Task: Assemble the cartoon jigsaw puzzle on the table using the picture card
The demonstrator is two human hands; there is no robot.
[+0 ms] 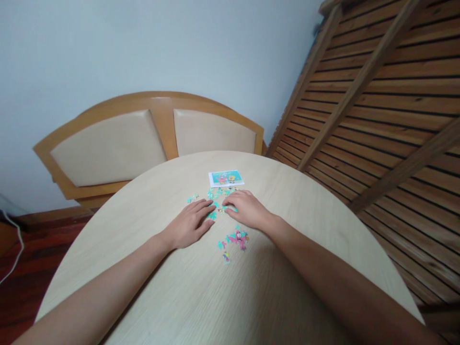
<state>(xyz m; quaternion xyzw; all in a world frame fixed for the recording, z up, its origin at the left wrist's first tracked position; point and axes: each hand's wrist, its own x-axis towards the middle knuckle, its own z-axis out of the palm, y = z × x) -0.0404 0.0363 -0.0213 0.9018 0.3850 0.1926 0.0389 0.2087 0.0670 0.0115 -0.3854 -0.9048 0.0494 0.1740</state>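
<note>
My left hand [192, 223] lies palm down on the table, its fingers stretched out and touching the left side of a pile of loose jigsaw pieces [212, 215]. Opposite it, my right hand [247, 209] curves over the right side of the pile, thumb and fingers apart, with teal pieces under and between them. Closer to me is a partly joined jigsaw section [237, 238] showing a pink cartoon figure. Beyond the pile lies a reference picture card [227, 178] with a pink and a yellow figure on teal. Some pieces are hidden beneath my fingers.
The round pale wooden table [172, 292] fills the lower middle. A few pieces lie apart, including a yellow and purple piece [226, 257]. Behind the table stands a padded headboard [111, 146] against the wall; a slatted wooden panel [377, 105] leans at the right.
</note>
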